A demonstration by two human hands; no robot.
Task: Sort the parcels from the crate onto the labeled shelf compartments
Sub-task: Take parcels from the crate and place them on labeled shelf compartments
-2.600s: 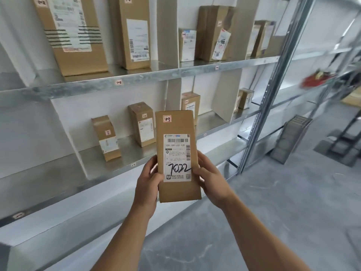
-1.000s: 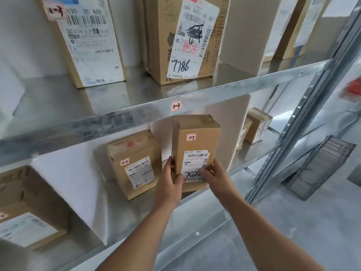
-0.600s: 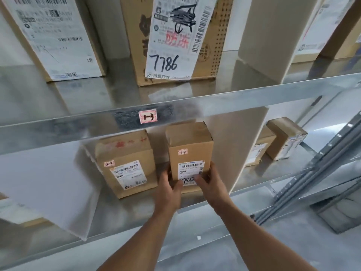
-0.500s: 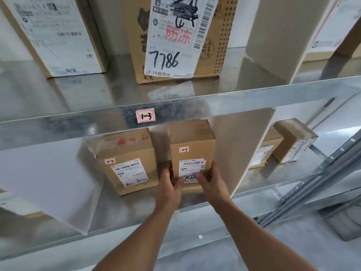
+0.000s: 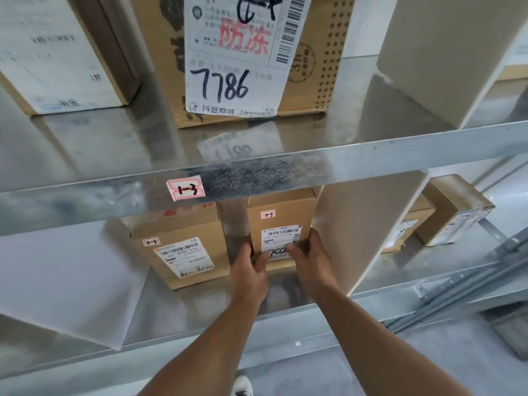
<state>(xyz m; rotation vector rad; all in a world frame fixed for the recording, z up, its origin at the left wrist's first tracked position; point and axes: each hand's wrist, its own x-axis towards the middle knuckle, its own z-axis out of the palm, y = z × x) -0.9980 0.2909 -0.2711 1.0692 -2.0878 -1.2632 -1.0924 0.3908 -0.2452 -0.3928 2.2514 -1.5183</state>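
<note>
Parcel: a brown cardboard parcel (image 5: 281, 215) stands upright on the middle shelf (image 5: 185, 310), set back from the front edge at the right end of its compartment; it carries a small "2-3" sticker and a white barcode label with handwritten digits partly covered by thumbs.
Left hand: the left hand (image 5: 248, 274) grips the parcel's lower left side, thumb laid on the front label.
Right hand: the right hand (image 5: 310, 267) holds the lower right edge, fingers curled round the side, thumb on the label.
Right neighbour: a pale divider board (image 5: 363, 232) just beside the parcel.
Left neighbour: a wider box (image 5: 183, 252), also stickered "2-3", near the parcel with a gap between them.
Next compartment: two small boxes (image 5: 454, 210) beyond the divider.
Upper shelf: the upper shelf (image 5: 371, 155) bears a "1-3" tag (image 5: 185, 188) on its front edge and a box marked 7786 (image 5: 243, 61) above it.
</note>
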